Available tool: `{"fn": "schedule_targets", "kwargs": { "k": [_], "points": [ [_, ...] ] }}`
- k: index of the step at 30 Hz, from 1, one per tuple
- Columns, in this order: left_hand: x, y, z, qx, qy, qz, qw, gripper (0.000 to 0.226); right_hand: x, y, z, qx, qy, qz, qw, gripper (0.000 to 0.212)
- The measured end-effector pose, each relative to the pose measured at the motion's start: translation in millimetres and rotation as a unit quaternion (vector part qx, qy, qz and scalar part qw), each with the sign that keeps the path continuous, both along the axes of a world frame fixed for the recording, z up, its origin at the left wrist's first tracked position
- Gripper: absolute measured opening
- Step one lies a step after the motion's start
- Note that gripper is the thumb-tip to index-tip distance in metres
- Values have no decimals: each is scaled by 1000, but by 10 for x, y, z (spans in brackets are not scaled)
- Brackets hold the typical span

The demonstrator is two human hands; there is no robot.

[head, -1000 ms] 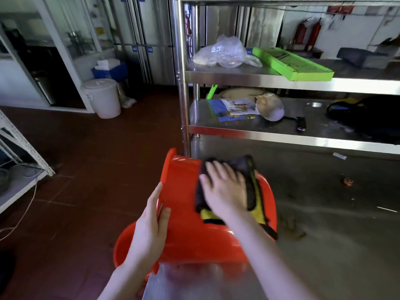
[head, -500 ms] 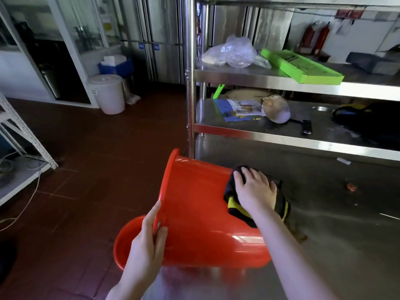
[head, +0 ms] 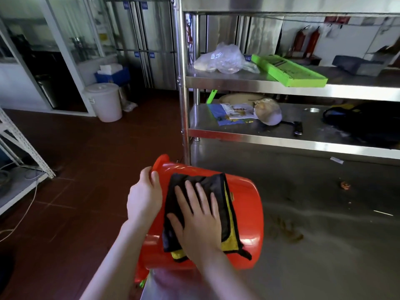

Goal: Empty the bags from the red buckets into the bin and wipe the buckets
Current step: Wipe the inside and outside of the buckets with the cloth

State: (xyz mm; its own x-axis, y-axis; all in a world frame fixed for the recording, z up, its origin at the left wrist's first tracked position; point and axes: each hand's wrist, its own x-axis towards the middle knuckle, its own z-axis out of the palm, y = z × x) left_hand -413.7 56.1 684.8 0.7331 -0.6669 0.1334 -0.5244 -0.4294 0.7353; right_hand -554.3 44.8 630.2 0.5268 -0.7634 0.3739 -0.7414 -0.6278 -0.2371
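Red bucket lies on its side at the near left corner of the steel counter. Its mouth points left and hangs out past the counter's edge, and its base points right. Laid over like this, the curved outer wall faces up, probably so that it can be wiped without bending to the floor. The left hand grips the rim at the far left side with its fingers curled over the lip, which seems meant to stop the round body from rolling or sliding. The right hand is open, with fingers spread and flat, and presses a black cloth with yellow edging against the wall. The flat palm spreads the pressure over a wide patch. No bag shows in or on the bucket, so the emptying looks done for this one and the wiping is the step in hand. A small mark on the bucket wall just right of the cloth is too small to read. The blue labels on the steel cabinet doors at the far left, and a printed leaflet on the lower shelf, are not legible either.
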Motion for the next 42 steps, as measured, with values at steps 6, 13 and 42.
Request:
{"fn": "schedule_targets", "kwargs": {
  "k": [6, 13, 42],
  "points": [
    [18, 448, -325, -69, 12, -4, 998, 35, -525, -774, 138, 110, 41, -177, 977, 64],
    [-77, 569, -441, -111, 27, 9, 993, 29, -197, -758, 274, 119, 67, -123, 983, 67],
    [-367, 531, -896, -202, 45, -92, 974, 27, -115, -603, 241, -15, 21, -17, 1000, 62]
  ]
}}
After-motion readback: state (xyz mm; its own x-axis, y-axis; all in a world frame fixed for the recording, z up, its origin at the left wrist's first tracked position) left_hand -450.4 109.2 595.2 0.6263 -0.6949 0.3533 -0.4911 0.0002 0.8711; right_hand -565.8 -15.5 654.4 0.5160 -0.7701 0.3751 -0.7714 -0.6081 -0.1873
